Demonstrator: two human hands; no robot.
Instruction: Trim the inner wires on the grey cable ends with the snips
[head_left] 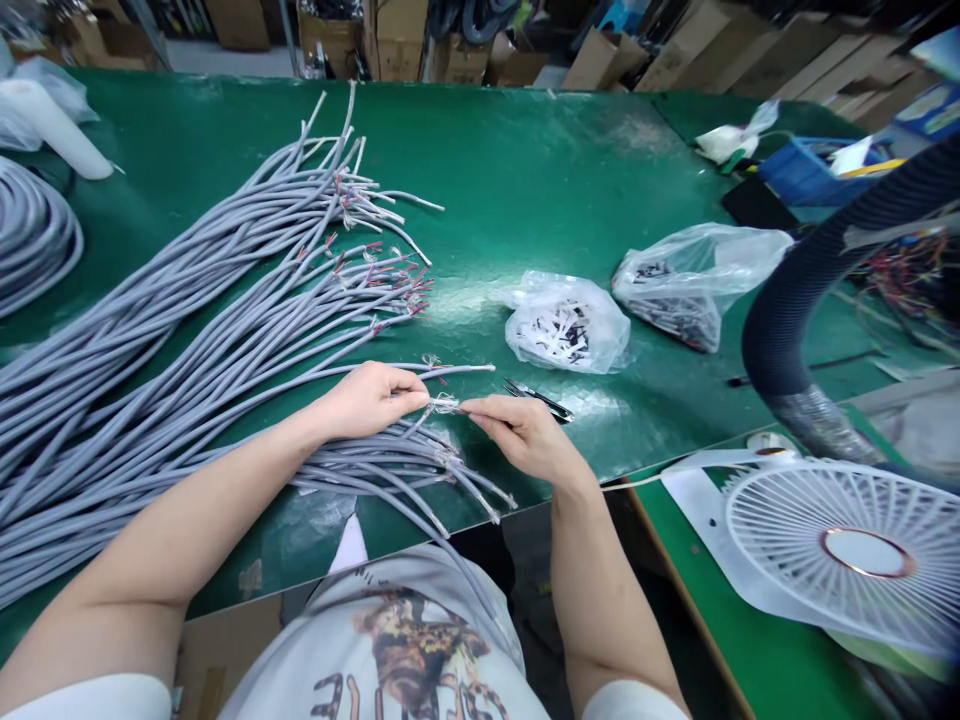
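My left hand (379, 400) pinches the stripped end of a grey cable, where loose shield strands (444, 403) fan out. From the other side, the thumb and fingers of my right hand (525, 432) close on the tip of that same end. Thick bundles of grey cables (225, 300) stretch from the left, several with red and white inner wires bared at their ends. More cable ends (450, 465) lie below my hands near the table edge. Just beyond my right hand rests a dark pair of tweezers or small pliers (551, 402), whose exact kind is unclear.
Two clear plastic bags of small black and white parts (568, 325) (675, 290) stand right of centre. A white fan (847, 555) and a thick black hose (780, 310) occupy the right. A blue bin (810, 180) sits far right; a cable coil (34, 235) lies left.
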